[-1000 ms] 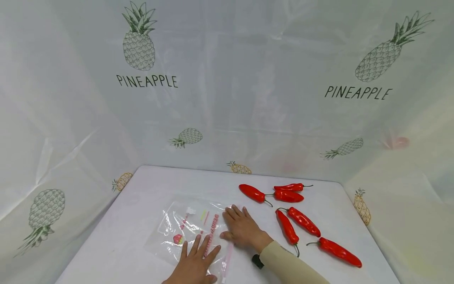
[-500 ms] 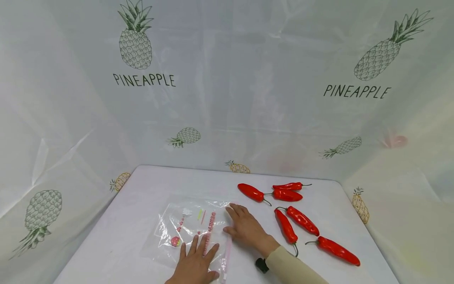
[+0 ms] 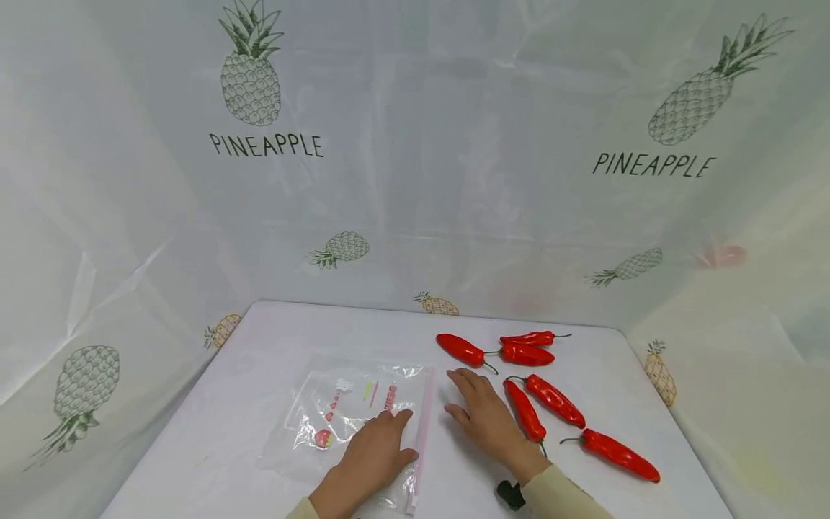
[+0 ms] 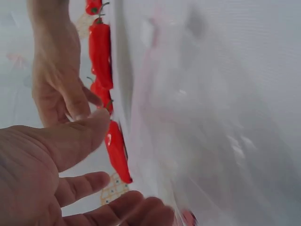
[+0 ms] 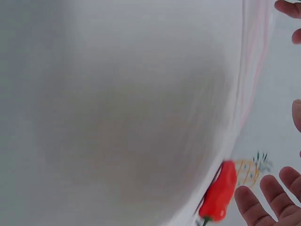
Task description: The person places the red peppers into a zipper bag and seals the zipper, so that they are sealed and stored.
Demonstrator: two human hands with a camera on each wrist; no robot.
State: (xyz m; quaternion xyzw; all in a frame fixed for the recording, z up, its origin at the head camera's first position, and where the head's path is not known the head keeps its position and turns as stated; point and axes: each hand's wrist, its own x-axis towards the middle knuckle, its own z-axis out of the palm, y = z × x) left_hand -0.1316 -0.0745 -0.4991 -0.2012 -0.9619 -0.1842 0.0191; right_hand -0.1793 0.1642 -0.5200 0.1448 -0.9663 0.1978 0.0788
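Note:
A clear zip bag printed with strawberries and pink letters lies flat on the white table, its pink zip edge toward the right. My left hand is over the bag's right part and hides some of the lettering. In the left wrist view its fingers are loosely bent with nothing between them. To the right of the zip edge, apart from the bag, my right hand has its fingers spread and holds nothing. Close beside it lies a red chili pepper.
Several more red chili peppers lie on the right half of the table, among them one pepper nearest the right edge and one pepper toward the back. A pineapple-print curtain surrounds the table. A black device sits at my right wrist.
My right hand has come off the bag's zip edge and moved right, toward the peppers. The left hand has lifted from lying spread on the bag, and its fingers are now closer together.

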